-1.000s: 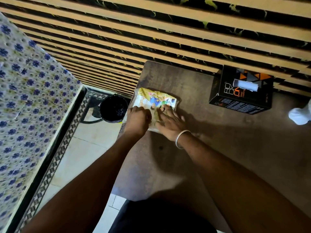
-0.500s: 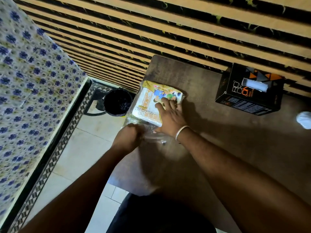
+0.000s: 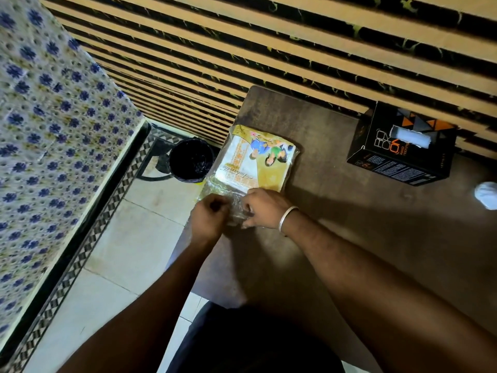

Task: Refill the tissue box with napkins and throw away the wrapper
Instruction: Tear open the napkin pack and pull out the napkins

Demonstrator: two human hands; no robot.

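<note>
A napkin pack (image 3: 255, 160) in a yellow and white printed plastic wrapper lies flat near the left edge of the brown table (image 3: 349, 238). My left hand (image 3: 209, 219) and my right hand (image 3: 265, 210) both pinch the clear near end of the wrapper, close together. A black tissue box (image 3: 400, 146) with orange print stands at the table's back right, a white tissue showing in its top slot.
A black bin (image 3: 189, 164) stands on the tiled floor left of the table, close to the pack. A slatted wall runs behind. A floral-patterned bed fills the left side. A crumpled white tissue (image 3: 486, 195) lies at the table's right edge.
My right hand slid off the top of the pack to its near end and joined my left hand on the clear wrapper edge. The pack stayed in place.
</note>
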